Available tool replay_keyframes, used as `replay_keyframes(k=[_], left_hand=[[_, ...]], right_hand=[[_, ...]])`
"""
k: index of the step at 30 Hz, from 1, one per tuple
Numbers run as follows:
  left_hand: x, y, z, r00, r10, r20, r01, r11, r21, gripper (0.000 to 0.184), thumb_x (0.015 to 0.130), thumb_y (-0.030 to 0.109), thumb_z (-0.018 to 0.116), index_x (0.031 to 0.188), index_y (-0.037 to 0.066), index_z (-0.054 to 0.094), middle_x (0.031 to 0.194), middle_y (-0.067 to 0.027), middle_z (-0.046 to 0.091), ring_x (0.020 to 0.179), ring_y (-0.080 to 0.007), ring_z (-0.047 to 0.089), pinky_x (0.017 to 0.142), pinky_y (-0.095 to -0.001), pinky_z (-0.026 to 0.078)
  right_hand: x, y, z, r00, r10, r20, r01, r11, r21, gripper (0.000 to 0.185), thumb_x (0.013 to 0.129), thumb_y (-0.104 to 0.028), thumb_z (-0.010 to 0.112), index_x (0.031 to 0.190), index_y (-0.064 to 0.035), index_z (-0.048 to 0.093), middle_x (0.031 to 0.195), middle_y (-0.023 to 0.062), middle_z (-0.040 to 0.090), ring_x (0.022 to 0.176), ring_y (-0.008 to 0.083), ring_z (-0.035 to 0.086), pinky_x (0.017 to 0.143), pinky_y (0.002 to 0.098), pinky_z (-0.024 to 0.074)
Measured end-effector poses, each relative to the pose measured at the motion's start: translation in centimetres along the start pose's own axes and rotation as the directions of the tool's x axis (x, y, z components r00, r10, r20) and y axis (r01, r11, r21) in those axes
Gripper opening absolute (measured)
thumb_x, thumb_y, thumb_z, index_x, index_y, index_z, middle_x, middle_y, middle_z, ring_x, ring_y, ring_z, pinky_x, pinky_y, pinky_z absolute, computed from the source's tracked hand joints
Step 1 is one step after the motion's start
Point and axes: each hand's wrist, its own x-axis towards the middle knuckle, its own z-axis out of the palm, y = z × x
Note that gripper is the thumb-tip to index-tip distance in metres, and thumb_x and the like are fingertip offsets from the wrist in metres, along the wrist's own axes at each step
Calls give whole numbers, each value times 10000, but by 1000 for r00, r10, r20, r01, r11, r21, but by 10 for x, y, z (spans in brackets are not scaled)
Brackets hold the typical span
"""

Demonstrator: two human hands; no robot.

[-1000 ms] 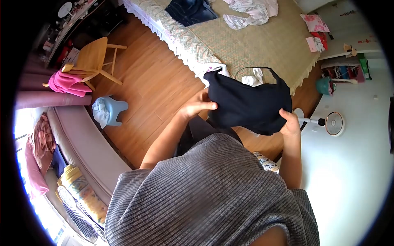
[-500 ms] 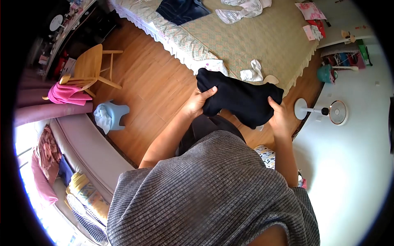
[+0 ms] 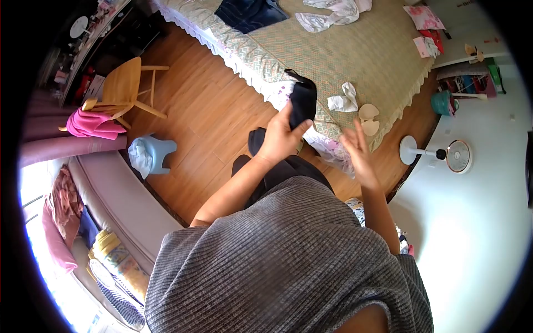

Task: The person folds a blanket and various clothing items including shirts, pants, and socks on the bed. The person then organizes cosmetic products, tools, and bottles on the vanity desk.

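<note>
A black garment (image 3: 303,102) hangs bunched in my left hand (image 3: 282,135), whose thumb and fingers close on it at the near edge of the bed. Part of the cloth droops on the hand's left side. My right hand (image 3: 358,149) is off the garment, its fingers spread above the bed's near corner. Beyond the right hand, two beige rounded pads (image 3: 368,119) lie on the bed cover (image 3: 355,61), with a crumpled white cloth (image 3: 343,97) just left of them.
Dark denim (image 3: 251,14) and a pale patterned garment (image 3: 333,14) lie farther back on the bed. To the left stand a wooden chair (image 3: 123,83) and a blue stool (image 3: 161,154) on the floor. A white fan (image 3: 458,156) is at the right.
The black garment was stretched between both hands; now it hangs gathered from my left hand. My right hand has let go and opened. Both beige pads on the bed have come into view.
</note>
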Motion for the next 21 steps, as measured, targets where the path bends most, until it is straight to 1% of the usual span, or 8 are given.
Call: replay_keyframes(k=[4,5,8,9,12,13,16,21], left_hand=[[-11,37,22,953,266,148,-295,926,236,620,684,2,616,1268,50,412,954,-161,481,838,-329,531,739,-340,468],[-18,42,28,940,222,259,-269,949,162,628,693,14,631,1276,22,396,1006,-162,475,903,-324,517,799,-338,442],[-33,38,32,822,275,499,-311,950,-12,667,703,41,657,1300,-4,363,1190,-161,426,1030,-308,490,917,-353,382],[-38,34,32,817,302,491,-290,951,-103,664,701,45,667,1296,-5,374,1255,-172,421,1095,-304,469,974,-368,334],[-36,36,14,836,136,532,-47,983,-177,278,778,11,622,1050,-34,582,952,-140,623,902,-216,598,802,-289,469],[-42,34,14,907,1,420,134,947,-292,122,821,8,591,934,-26,621,857,-76,641,789,-127,609,686,-243,492],[-40,30,7,997,6,77,18,951,-308,90,780,9,633,869,-5,629,794,-48,615,683,-81,573,617,-225,471],[-16,33,2,937,346,-41,-325,912,251,319,693,43,699,968,34,536,769,-46,536,719,-162,516,717,-278,427]], right_hand=[[-9,-30,39,936,-169,309,90,963,255,840,815,-230,626,1394,-21,56,1272,165,382,1132,227,436,941,322,360],[-4,-26,48,934,-297,199,246,938,245,757,792,-204,648,1355,11,191,1227,137,423,1092,199,457,935,305,356],[2,-32,37,976,207,-71,-179,942,285,333,769,-136,655,1042,22,547,986,78,584,892,154,555,797,271,438],[4,-33,37,994,34,-104,9,922,388,246,779,-104,642,984,16,578,923,59,606,828,138,575,754,254,454],[1,-37,24,995,45,-92,-8,930,368,267,793,-109,650,1025,-1,577,985,43,602,874,124,565,780,250,448],[3,-34,21,991,13,-134,35,937,349,284,791,-98,654,1046,-2,574,999,35,600,886,114,558,794,245,440],[-1,-35,9,996,-25,-84,54,928,369,281,792,-84,654,1051,-8,577,996,23,599,895,105,553,808,239,430],[-4,-48,7,989,-91,-113,121,946,302,243,811,-97,638,1028,0,591,978,27,608,883,106,561,804,231,432]])
